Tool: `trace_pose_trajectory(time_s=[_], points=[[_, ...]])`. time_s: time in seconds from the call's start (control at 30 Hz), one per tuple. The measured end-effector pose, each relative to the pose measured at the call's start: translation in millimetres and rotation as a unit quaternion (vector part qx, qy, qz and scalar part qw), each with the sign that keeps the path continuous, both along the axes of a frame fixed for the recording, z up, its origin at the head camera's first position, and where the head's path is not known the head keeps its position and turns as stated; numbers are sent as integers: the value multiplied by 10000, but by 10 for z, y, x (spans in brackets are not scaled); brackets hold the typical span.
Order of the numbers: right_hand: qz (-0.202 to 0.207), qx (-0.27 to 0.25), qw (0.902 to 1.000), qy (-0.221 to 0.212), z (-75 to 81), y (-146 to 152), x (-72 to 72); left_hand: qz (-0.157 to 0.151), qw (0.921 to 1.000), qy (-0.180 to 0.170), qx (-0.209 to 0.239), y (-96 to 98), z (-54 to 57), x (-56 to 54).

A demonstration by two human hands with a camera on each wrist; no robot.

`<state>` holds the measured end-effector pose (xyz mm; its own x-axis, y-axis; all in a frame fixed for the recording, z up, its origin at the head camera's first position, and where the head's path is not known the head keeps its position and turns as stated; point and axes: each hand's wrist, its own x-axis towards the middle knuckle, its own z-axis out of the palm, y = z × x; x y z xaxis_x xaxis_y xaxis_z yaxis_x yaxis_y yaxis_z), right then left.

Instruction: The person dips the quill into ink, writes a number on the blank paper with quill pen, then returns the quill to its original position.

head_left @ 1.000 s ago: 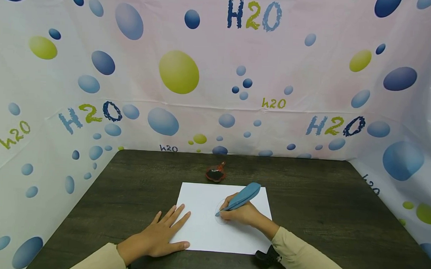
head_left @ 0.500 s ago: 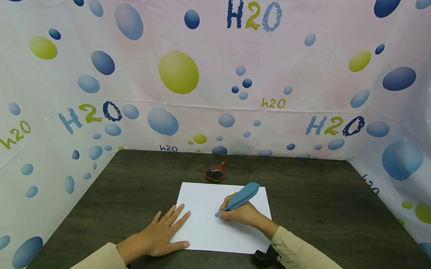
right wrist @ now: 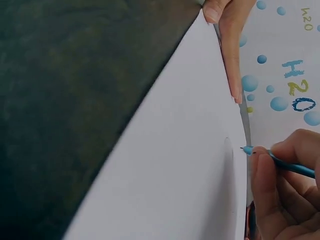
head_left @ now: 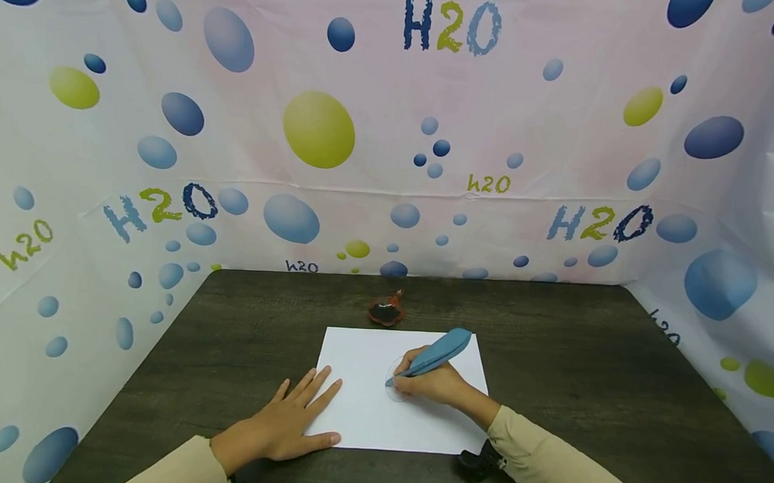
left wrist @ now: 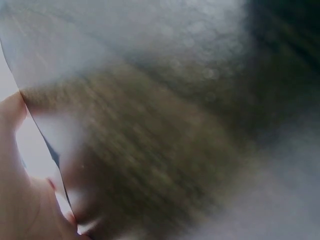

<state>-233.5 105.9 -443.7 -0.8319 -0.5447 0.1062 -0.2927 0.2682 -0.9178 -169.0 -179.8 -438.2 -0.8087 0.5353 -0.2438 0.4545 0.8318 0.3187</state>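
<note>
Blue pen point(head_left: 438, 353) tipped slightly right, axis slanting nib-down leftward, right fingers point(head_left: 406, 386) pinching, left fingers point(head_left: 325, 398) spread.

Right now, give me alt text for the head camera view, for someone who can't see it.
A right hand holds a blue pen at a faint circle on white paper; the left hand lies spread across the paper's left edge. Beyond the paper, a small reddish object with a dark middle sits on a dark table, before an H2O-printed backdrop.
</note>
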Motion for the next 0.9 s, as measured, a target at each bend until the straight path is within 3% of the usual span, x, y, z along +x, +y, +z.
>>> trace_pose_trajectory(time_s=[0.17, 0.67, 0.77, 0.9], points=[[-239, -245, 9991, -232, 56, 27, -61, 2, 10000, -7, 18, -7, -24, -15], [-918, -181, 9943, -519, 257, 177, -247, -5, 9998, 218, 24, -51, -200, -52], [-1030, -115, 9935, -476, 285, 208, -273, -31, 9997, 255, 64, -56, -203, -52], [-841, -279, 9961, -36, 302, 254, -279, -28, 9997, 242, 62, -45, -164, -37]])
